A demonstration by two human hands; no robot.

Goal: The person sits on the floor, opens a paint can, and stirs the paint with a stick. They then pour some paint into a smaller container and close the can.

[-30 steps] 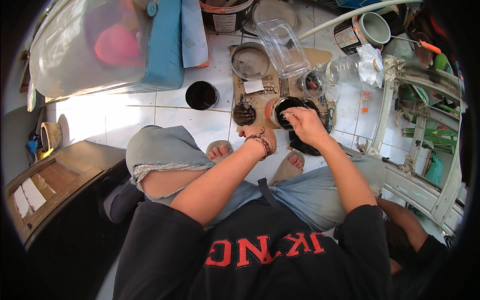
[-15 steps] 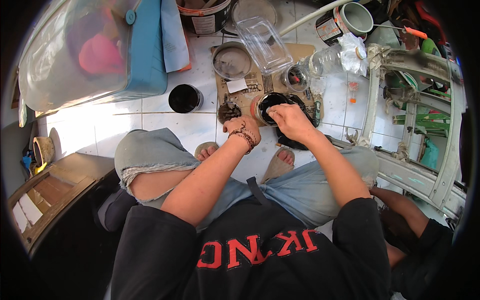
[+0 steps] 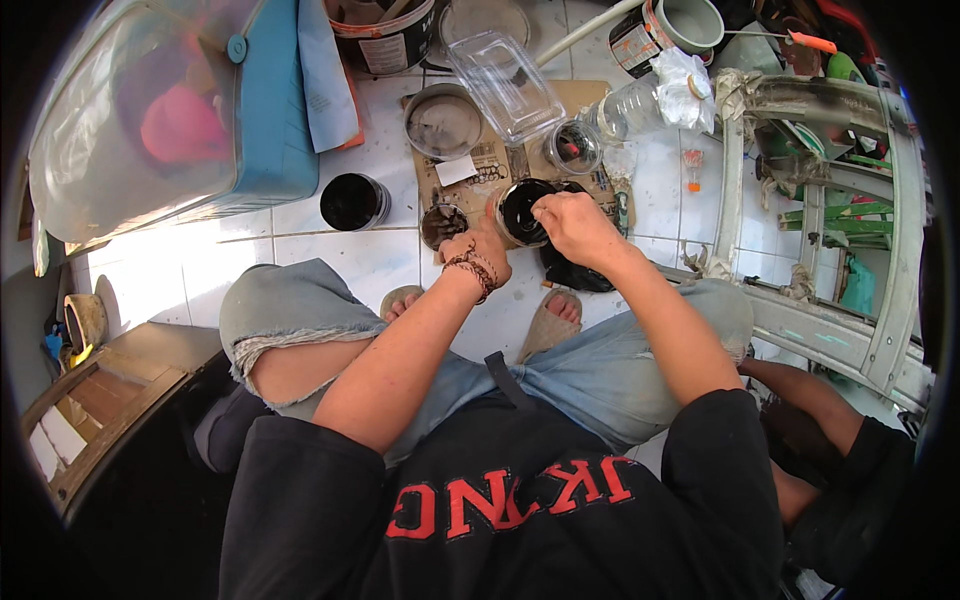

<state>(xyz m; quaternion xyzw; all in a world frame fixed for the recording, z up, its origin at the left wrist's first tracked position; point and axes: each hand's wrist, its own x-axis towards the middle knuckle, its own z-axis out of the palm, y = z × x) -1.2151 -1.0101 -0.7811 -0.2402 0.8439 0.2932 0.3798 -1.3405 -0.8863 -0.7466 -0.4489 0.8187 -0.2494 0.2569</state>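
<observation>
Black in the pots, red on the shirt, white on the floor.
The round can [image 3: 507, 232] is shiny black inside with a pale rim; the other pot [image 3: 384, 203] is black inside too; the little cup [image 3: 425, 228] has dark brown smears; the cardboard [image 3: 590, 98] is brown with dark print; the floor tiles [image 3: 230, 258] are white with thin grey lines; the shirt [image 3: 470, 420] is black with big red letters [image 3: 512, 495]; the jeans [image 3: 600, 395] are faded blue with a whitish frayed edge; the sandals [image 3: 545, 335] are tan; the bracelet [image 3: 472, 268] is dark brown; the big box [image 3: 275, 120] is blue and cloudy white, with bright pink showing through; the metal frame [image 3: 905, 250] is grey with dark smudges; the long handle [image 3: 812, 42] is orange.
</observation>
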